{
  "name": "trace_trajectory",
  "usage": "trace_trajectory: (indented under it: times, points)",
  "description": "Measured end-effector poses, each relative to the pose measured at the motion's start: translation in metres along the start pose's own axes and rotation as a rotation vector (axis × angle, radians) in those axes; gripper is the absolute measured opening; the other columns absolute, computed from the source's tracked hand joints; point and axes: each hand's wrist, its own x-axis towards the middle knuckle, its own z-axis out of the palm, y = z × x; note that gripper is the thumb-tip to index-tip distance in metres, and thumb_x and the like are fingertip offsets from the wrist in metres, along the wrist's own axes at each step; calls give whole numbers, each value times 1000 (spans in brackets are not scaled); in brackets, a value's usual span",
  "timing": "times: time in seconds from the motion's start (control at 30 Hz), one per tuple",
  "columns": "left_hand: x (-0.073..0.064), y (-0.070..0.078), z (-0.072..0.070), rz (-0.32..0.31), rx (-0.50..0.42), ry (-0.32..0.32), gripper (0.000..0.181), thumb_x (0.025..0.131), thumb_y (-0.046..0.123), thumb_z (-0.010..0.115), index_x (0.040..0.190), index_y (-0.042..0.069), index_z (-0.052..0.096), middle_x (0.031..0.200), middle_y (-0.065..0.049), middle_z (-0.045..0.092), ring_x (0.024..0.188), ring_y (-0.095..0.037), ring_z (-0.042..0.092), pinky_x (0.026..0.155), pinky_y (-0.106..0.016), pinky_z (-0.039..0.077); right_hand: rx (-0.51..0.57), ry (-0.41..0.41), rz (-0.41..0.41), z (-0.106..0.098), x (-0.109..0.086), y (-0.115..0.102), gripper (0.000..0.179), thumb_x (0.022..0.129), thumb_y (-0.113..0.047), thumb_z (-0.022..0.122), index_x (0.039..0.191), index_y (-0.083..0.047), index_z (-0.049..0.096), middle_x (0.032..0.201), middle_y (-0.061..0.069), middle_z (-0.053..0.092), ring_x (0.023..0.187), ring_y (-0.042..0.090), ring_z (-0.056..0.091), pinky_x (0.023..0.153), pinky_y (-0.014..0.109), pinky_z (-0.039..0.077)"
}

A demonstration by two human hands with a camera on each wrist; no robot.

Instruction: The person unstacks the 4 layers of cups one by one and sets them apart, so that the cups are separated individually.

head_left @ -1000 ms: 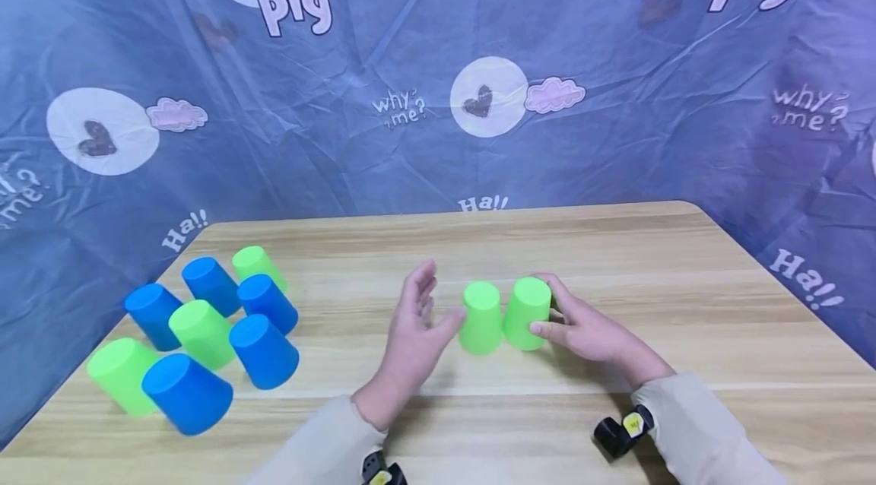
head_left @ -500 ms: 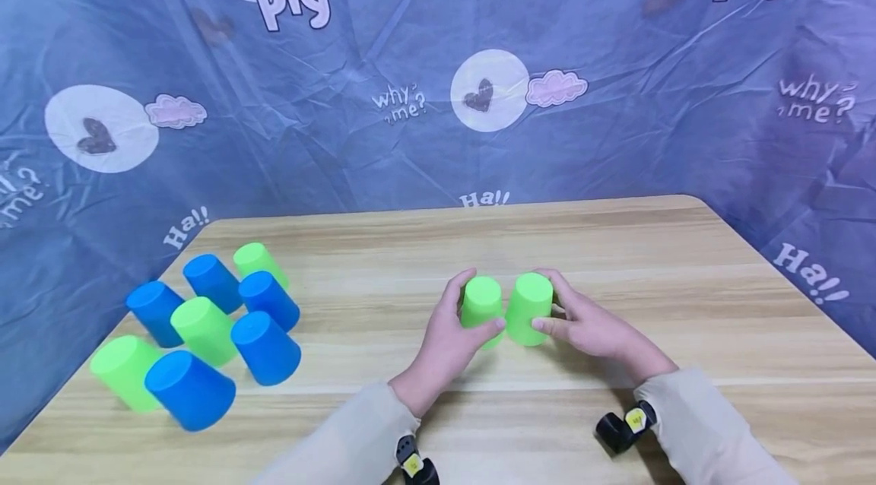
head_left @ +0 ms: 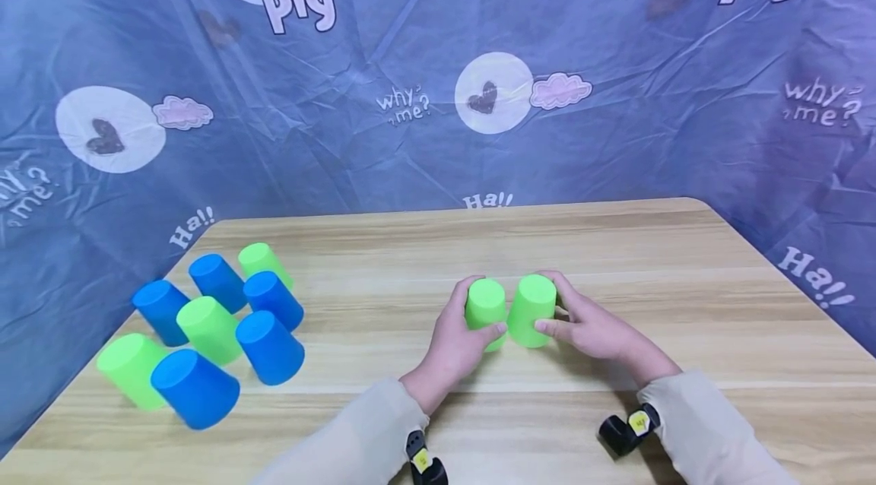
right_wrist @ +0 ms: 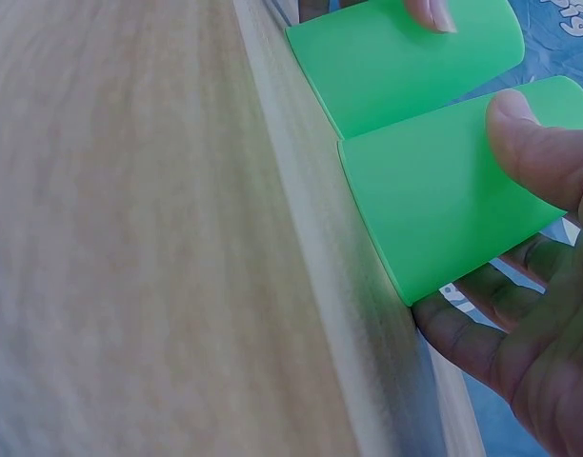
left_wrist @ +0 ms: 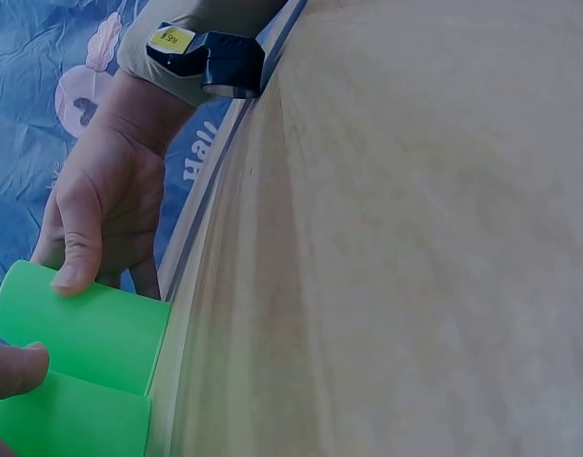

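Two green cups stand upside down side by side on the wooden table, their rims touching or nearly so. My left hand [head_left: 460, 344] grips the left green cup [head_left: 486, 305], thumb across its near side and fingers around the far left. Around the right green cup [head_left: 532, 306] curls my right hand [head_left: 590, 327], its thumb on the near side. The right wrist view shows the right thumb pressed on the right cup [right_wrist: 444, 195], with the left thumb on the other cup [right_wrist: 396, 67] above it. Part of each cup's far side is hidden.
On the table's left side stands a group of inverted cups, among them a blue cup [head_left: 195, 388] in front, a green cup [head_left: 133, 369] beside it and another green cup [head_left: 263, 263] at the back. A patterned blue cloth [head_left: 383, 158] hangs behind the table [head_left: 582, 242].
My left hand has moved right from beside the left green cup and taken hold of it. The right hand keeps its grip on the right cup, nearly still.
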Motion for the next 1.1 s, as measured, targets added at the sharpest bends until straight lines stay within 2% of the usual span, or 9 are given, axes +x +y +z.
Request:
trace_trajectory:
  times: [0.1, 0.4, 0.7, 0.9, 1.1]
  points:
    - [0, 0, -1, 17, 14, -2, 64, 76, 6, 72, 132, 20, 44, 120, -8, 57, 110, -26, 53, 96, -47, 41, 4, 0, 6, 0, 0, 0, 57, 91, -19, 57, 137, -12, 25, 124, 16, 51, 124, 48, 39, 98, 68, 27]
    - [0, 0, -5, 14, 11, -6, 64, 75, 5, 73, 130, 23, 47, 122, -4, 57, 112, -25, 52, 97, -47, 40, -9, -9, -12, -1, 1, -1, 55, 91, -18, 56, 137, -11, 25, 118, 13, 55, 119, 45, 47, 97, 64, 33]
    - [-4, -1, -11, 24, 24, -12, 64, 74, 5, 74, 131, 21, 47, 123, -4, 57, 113, -27, 52, 98, -48, 40, -22, 3, -7, 1, 0, 0, 56, 91, -19, 57, 136, -12, 25, 113, 11, 58, 115, 42, 51, 97, 61, 36]
    - [-8, -1, -18, 46, 49, -17, 63, 75, 8, 75, 130, 18, 47, 123, -6, 57, 114, -28, 52, 98, -49, 40, -39, 25, -35, 2, 0, 1, 55, 90, -18, 58, 135, -11, 28, 112, 11, 59, 112, 39, 54, 95, 59, 39]
    - [-15, 0, -27, 61, 60, -24, 63, 74, 11, 76, 130, 20, 48, 122, -6, 58, 113, -27, 53, 97, -49, 41, -63, 50, -43, 1, 0, 0, 54, 89, -18, 60, 134, -11, 31, 111, 9, 60, 109, 36, 57, 93, 56, 43]
